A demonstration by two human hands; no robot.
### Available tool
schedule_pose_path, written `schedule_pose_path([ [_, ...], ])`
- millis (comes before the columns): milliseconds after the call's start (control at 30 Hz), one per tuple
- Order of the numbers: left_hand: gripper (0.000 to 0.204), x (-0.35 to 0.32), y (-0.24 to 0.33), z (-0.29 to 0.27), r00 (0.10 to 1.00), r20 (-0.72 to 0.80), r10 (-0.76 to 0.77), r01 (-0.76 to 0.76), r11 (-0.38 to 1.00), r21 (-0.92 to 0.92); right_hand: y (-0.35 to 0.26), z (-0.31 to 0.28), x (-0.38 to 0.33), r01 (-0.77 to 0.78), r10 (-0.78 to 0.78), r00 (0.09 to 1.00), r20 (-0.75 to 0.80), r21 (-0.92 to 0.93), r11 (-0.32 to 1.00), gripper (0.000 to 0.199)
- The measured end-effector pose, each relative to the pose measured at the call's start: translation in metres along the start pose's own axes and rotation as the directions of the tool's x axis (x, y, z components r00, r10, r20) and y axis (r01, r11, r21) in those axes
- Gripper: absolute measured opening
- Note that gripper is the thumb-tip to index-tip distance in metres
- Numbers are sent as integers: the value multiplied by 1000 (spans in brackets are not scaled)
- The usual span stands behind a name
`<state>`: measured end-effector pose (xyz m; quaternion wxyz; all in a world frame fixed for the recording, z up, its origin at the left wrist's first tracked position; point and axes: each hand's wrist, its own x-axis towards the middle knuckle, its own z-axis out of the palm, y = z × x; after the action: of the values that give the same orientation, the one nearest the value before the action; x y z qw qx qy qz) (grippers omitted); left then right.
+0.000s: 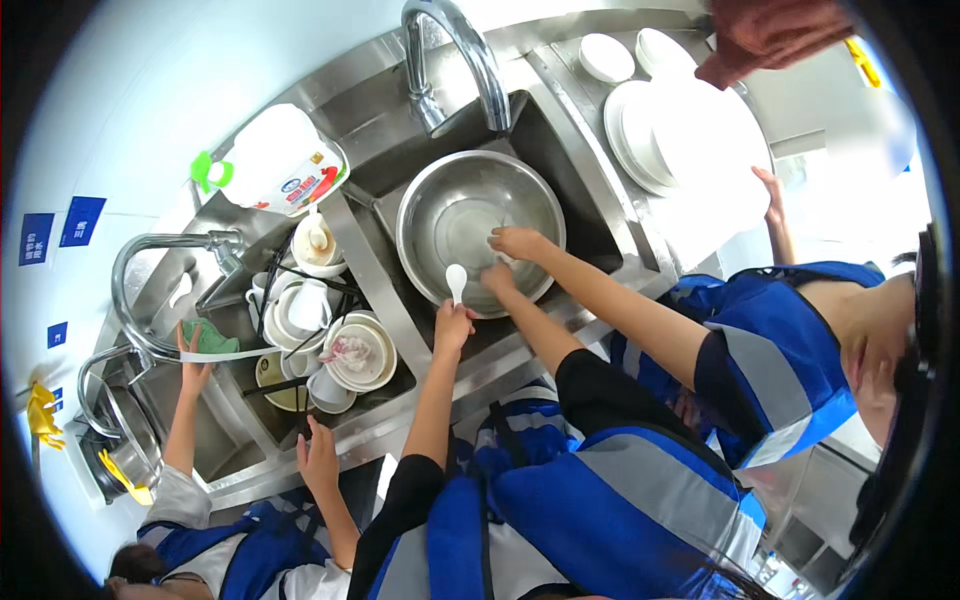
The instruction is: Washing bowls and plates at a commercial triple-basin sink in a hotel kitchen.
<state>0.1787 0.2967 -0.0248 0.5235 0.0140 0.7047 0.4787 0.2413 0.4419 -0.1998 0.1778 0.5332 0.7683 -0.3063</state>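
Note:
My left hand [455, 326] is closed on the handle of a white spoon [457, 277], held upright at the near rim of a round metal basin [412, 215]. My right hand [499, 279] is inside the basin, smeared by motion, so its fingers cannot be made out. Water lies in the basin, which stands in the middle sink. Just beyond my right hand, a hand [516, 243] of the co-worker on the right also reaches into the basin. A curved metal tap [478, 62] rises at the back of this sink.
Stacked bowls and cups [352, 350] fill the left sink. A co-worker's hand [194, 365] there holds a green cloth [212, 338] and a white, long-handled utensil. A white jug [280, 160] stands behind. White plates [635, 140] and bowls [606, 58] sit on the right counter.

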Motion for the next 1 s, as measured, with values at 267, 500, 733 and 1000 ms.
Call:
schedule_pose_path([
  [267, 16, -4, -7, -6, 997, -73, 6, -10, 998, -59, -42, 25, -17, 317, -308, 918, 250, 7, 948, 36],
  [500, 14, -2, 2, -10, 999, -30, -38, 35, 996, -80, -21, 71, 19, 289, -265, 915, 304, -36, 957, 34],
  [733, 15, -1, -4, -10, 1000, 2, -23, 24, 996, -84, -14, 33, -3, 351, -338, 936, 100, -153, 924, 34],
  [1000, 20, 9, -14, -1, 1000, -19, -19, 19, 1000, 24, -23, -63, -34, -210, 206, 977, 57, 68, 975, 75],
])
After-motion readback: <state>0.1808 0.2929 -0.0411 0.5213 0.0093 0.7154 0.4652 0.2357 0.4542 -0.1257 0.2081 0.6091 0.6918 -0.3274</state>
